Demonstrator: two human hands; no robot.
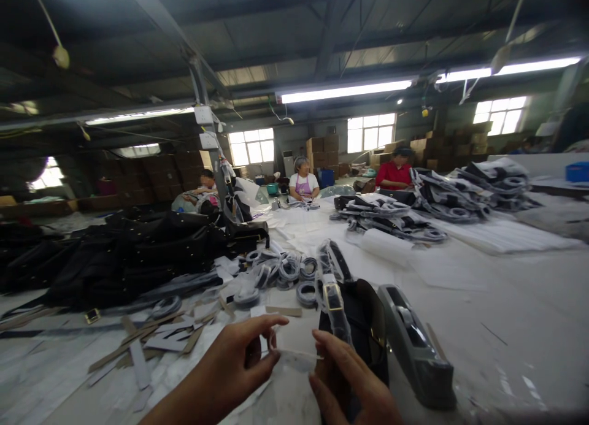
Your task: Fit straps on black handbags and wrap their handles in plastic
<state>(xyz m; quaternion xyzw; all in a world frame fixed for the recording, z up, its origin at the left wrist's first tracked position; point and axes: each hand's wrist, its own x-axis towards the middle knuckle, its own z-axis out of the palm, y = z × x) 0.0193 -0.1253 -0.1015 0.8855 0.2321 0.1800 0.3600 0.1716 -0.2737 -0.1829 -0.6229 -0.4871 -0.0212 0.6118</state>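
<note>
My left hand (239,357) reaches in from the lower left, its thumb and fingers closed on a thin, clear strip of tape (299,353). The strip runs across toward my right hand (352,379), where its far end meets the fingers. My right thumb and index finger stand apart. Just behind the right hand lies a black bag (368,308), partly hidden by that hand. On it rests a strap in clear wrap with a gold-rimmed buckle (332,296). A grey tape dispenser (416,351) stands to the right of the bag.
Black bags (138,247) are heaped at left. Coiled, wrapped straps (289,268) lie ahead, and card strips (147,345) are scattered at left. More wrapped bags (381,213) are piled at right, near a white foam roll (386,246). Several people sit across the table.
</note>
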